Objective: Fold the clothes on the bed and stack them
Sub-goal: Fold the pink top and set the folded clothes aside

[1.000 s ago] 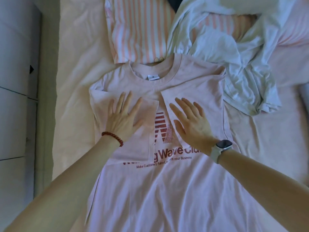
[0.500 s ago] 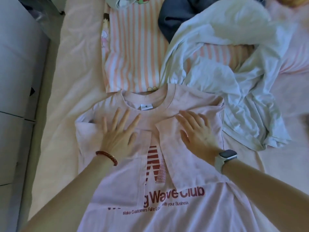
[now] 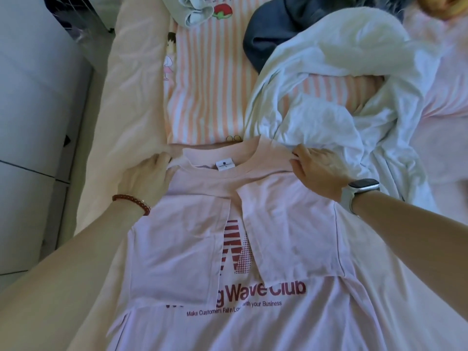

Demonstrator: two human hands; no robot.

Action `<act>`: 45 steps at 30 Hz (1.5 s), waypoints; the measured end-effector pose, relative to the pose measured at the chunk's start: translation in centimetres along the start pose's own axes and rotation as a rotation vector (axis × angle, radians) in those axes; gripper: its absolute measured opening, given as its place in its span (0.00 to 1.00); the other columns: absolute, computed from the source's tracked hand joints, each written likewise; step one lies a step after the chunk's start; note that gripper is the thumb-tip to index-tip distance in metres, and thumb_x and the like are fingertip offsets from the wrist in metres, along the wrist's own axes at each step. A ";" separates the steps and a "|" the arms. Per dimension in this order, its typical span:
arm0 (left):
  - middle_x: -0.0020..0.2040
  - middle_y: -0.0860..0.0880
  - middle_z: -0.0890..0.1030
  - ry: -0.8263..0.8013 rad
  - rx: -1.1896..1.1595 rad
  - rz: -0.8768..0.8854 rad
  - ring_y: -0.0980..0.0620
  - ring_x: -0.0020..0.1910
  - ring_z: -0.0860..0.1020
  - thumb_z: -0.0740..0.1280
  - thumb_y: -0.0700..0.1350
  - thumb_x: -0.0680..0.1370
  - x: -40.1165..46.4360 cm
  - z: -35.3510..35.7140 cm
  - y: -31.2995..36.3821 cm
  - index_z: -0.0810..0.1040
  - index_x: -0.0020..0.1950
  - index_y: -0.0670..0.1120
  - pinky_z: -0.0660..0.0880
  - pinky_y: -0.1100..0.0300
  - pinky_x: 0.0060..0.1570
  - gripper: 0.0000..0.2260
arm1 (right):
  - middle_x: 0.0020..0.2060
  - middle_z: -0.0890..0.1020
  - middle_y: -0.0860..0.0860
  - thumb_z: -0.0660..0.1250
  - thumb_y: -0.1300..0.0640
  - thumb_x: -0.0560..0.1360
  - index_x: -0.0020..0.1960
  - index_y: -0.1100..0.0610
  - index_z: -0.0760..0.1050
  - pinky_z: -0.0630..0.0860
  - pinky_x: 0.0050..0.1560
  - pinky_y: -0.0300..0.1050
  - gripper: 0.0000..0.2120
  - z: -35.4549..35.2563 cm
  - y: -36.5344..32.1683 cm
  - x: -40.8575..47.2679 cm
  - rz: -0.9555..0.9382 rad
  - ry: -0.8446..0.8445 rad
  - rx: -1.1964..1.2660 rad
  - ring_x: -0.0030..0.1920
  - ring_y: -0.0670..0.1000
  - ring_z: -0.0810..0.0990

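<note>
A pale pink T-shirt (image 3: 278, 249) with red "Wave Club" print lies face up on the bed, both sleeves folded inward over the chest. My left hand (image 3: 145, 177), with a red bead bracelet, grips the shirt's left shoulder beside the collar. At the right shoulder, my right hand (image 3: 317, 171), with a watch on the wrist, pinches the fabric edge. Its fingertips are tucked under the cloth.
Behind the shirt lie an orange-striped garment (image 3: 207, 102), a crumpled white garment (image 3: 342, 102) and a dark blue one (image 3: 268, 34). The cream bed sheet (image 3: 126, 97) runs along the left. A grey cabinet (image 3: 33, 117) stands beyond the bed's left edge.
Both hands slid from lying flat on the folded sleeves up to the shoulders, where they now grasp the shirt at either side of the collar. The camera tilted further up the bed.
</note>
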State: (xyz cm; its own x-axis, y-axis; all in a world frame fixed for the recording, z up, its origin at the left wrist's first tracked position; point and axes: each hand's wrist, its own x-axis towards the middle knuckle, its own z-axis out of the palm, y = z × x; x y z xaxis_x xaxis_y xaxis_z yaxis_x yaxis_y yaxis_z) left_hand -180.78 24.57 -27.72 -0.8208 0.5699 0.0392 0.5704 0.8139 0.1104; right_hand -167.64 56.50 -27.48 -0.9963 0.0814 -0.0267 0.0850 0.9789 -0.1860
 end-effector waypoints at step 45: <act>0.71 0.36 0.65 -0.323 -0.086 -0.082 0.36 0.70 0.59 0.54 0.55 0.73 -29.1 1.8 6.5 0.71 0.68 0.41 0.56 0.35 0.66 0.28 | 0.66 0.74 0.56 0.60 0.51 0.74 0.63 0.58 0.75 0.60 0.63 0.72 0.21 3.7 -10.9 -32.6 0.366 -0.295 -0.042 0.67 0.62 0.70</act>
State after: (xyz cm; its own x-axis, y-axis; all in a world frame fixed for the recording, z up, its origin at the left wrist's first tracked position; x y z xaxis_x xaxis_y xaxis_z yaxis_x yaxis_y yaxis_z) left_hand -153.11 13.50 -29.89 -0.8034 0.5210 -0.2884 0.4873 0.8535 0.1845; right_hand -136.00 42.46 -28.25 -0.8547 0.3719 -0.3622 0.4237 0.9029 -0.0727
